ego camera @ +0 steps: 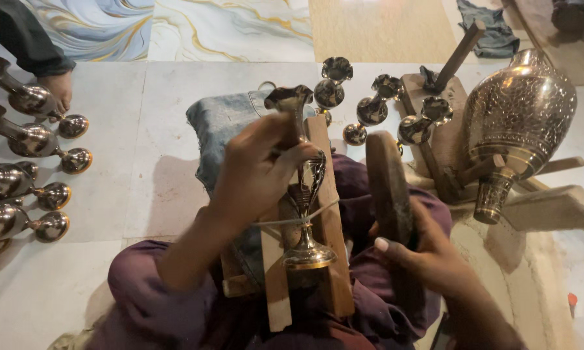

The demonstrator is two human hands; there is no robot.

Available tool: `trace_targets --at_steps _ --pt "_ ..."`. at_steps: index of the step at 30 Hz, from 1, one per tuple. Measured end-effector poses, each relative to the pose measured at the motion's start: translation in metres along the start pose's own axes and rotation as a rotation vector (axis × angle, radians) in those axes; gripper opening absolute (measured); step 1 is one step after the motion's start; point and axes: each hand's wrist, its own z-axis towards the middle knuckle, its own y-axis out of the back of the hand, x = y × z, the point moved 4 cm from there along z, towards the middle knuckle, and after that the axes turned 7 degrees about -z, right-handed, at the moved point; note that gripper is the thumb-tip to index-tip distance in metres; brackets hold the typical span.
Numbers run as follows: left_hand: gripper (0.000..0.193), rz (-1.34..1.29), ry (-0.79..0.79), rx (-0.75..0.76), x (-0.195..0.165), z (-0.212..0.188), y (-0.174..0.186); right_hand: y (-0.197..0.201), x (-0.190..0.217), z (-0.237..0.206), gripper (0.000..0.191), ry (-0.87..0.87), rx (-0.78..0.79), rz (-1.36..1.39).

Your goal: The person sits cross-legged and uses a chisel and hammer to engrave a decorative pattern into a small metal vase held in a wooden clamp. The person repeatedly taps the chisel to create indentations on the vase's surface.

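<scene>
The left hand [256,172] has a closed grip on the brass vase [305,188] tied to a plank [327,227] on the lap, the right hand [428,253] closed on a wooden mallet [388,185] just beside it; a glancing blow could likely dent the vase or hit the fingers above the string

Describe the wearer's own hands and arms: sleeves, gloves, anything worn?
Both hands are bare: no gloves, and no rings or watch that I can see. The left hand has a bare forearm, with a loose purple sleeve bunched near the elbow. The right hand shows a pale thumbnail; its forearm is bare to the frame edge.
</scene>
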Motion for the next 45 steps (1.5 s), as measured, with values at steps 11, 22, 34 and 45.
trace_targets --at_steps 11,22,34,45 --pt "0.028 0.153 -0.101 0.685 -0.016 0.06 -0.023 0.065 0.06 0.02 0.08 0.088 -0.309 -0.955" --pt "0.029 0.176 -0.185 0.662 -0.015 0.056 -0.021 0.066 0.103 0.025 0.066 0.64 -0.482 -1.066" --pt "0.024 0.123 0.007 -0.098 -0.012 -0.008 -0.007 0.023 0.24 0.056 0.078 0.849 -0.244 -1.763" --pt "0.021 0.125 -0.021 -0.455 -0.011 -0.052 -0.026 -0.06 0.299 0.034 0.045 1.217 -0.114 -2.153"
